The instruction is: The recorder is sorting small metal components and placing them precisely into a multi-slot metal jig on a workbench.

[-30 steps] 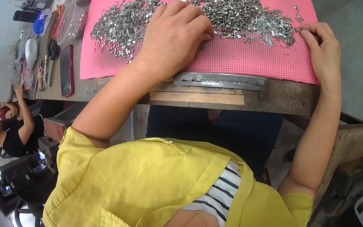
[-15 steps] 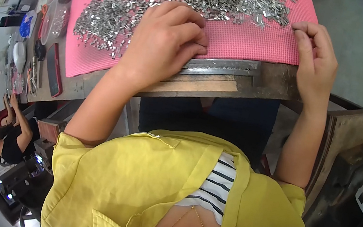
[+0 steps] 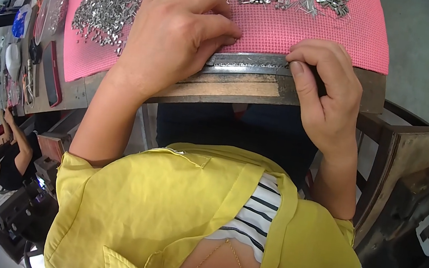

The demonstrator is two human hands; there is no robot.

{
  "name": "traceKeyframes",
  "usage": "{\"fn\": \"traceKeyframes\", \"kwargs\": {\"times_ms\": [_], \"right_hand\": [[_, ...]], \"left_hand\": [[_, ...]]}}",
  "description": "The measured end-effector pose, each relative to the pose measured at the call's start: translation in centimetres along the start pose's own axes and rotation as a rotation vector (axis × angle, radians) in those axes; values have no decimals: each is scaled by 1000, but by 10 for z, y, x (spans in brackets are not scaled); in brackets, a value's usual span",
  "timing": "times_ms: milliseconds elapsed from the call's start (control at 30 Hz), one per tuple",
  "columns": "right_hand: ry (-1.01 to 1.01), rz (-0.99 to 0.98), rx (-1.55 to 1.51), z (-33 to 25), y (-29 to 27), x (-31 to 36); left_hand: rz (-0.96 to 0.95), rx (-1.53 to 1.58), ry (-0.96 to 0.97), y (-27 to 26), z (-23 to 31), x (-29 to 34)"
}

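Observation:
A long metal strip [image 3: 255,62] with a row of small metal bits along its channel lies at the near edge of the table. My right hand [image 3: 329,93] is at its right end, thumb and forefinger pinched together; whatever is between them is too small to name. Over the strip's left end, my left hand [image 3: 178,26] has its fingers curled and thumb close to the forefinger, and anything inside is hidden. Beyond both hands, heaps of small silvery metal pieces [image 3: 108,10] and thin pins are spread over a pink textured mat [image 3: 274,32].
On the table's left side are a dark red-edged phone [image 3: 52,74], a white rounded object [image 3: 13,58], cables, a blue packet [image 3: 21,21] and clear plastic containers [image 3: 55,13]. A wooden frame [image 3: 418,145] stands at the right. Two other people sit at far left.
My right hand has moved left and nearer to me, from the mat's right edge to the metal strip's right end. My left hand stays by the strip's left end, while the whole view shifts slightly.

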State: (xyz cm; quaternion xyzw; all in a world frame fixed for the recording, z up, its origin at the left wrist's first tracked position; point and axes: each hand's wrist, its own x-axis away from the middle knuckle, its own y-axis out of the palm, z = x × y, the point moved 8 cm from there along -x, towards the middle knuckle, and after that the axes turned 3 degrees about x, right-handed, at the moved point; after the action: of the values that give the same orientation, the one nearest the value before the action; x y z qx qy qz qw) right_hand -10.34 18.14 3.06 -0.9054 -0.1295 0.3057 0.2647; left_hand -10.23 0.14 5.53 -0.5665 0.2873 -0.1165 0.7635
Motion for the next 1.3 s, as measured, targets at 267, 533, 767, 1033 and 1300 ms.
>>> {"fn": "traceKeyframes", "kwargs": {"times_ms": [267, 533, 767, 1033, 1300], "right_hand": [[-15, 4, 8, 2, -1, 0], [-94, 6, 87, -2, -1, 1], [-177, -7, 126, -5, -5, -2], [-125, 8, -69, 12, 0, -3], [-125, 20, -89, 12, 0, -2]], "left_hand": [[9, 85, -41, 5, -5, -1], [215, 338, -139, -1, 11, 3], [187, 446, -151, 13, 21, 13], [215, 408, -107, 13, 22, 14], [197, 336, -116, 14, 24, 15]]}}
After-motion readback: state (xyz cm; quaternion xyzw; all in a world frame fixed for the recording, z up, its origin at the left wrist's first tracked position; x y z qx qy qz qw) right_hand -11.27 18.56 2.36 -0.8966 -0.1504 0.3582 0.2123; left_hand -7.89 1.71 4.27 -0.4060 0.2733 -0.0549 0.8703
